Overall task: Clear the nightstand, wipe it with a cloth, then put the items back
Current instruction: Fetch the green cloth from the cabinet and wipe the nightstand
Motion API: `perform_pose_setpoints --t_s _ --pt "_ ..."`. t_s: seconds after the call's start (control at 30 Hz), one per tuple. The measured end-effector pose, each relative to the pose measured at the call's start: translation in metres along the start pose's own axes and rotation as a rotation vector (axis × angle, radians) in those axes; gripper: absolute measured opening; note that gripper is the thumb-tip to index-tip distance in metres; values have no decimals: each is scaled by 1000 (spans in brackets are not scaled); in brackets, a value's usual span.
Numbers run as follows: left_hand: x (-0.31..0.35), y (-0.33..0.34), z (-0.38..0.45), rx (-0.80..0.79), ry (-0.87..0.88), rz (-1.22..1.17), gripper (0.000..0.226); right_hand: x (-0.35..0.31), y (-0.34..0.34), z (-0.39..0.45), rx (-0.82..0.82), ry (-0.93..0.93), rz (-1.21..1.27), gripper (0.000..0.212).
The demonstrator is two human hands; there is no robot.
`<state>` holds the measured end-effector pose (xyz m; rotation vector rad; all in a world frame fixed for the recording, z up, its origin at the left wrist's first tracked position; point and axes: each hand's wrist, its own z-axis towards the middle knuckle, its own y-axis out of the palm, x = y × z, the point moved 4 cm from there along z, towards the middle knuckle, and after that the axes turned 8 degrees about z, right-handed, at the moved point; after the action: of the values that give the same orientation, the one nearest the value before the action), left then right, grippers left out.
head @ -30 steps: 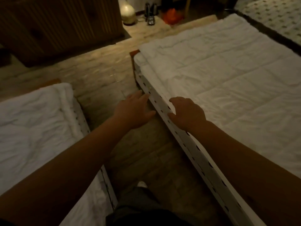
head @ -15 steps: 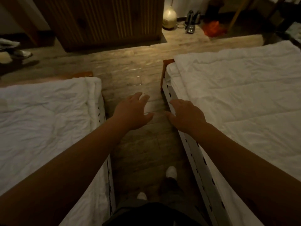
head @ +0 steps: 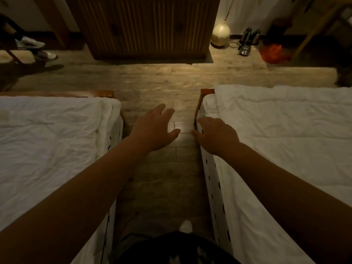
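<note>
I stand in a narrow aisle between two beds. My left hand (head: 154,128) is stretched out over the wooden floor, palm down, fingers spread, holding nothing. My right hand (head: 215,138) hovers at the near corner of the right bed (head: 285,140), fingers loosely curled and apart, also empty. No nightstand and no cloth appear in this view. A ribbed wooden cabinet (head: 148,27) stands against the far wall straight ahead.
The left bed (head: 47,145) with a white quilt borders the aisle. On the floor at the back right are a glowing round lamp (head: 221,35), a dark small appliance (head: 247,40) and an orange object (head: 272,52). Another person's white shoes (head: 36,48) show far left.
The view has swung left and forward along the aisle, so both beds now sit evenly on either side. Both hands stay extended and empty; the left hand's fingers have spread wider.
</note>
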<state>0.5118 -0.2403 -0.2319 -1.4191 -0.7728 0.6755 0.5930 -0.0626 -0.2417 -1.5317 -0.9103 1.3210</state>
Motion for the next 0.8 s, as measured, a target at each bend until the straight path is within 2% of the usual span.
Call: perform_pose_setpoints --t_s 0.23,0.47,0.8 --pt "-30 -8 64 -13 -40 -9 73 5 -6 84 25 -51 1 55" --pt "-100 -11 172 -48 1 20 74 -6 2 214 13 -76 -50 69" --pt "-185 -25 312 -117 24 31 71 -25 4 373 35 -37 -31 70"
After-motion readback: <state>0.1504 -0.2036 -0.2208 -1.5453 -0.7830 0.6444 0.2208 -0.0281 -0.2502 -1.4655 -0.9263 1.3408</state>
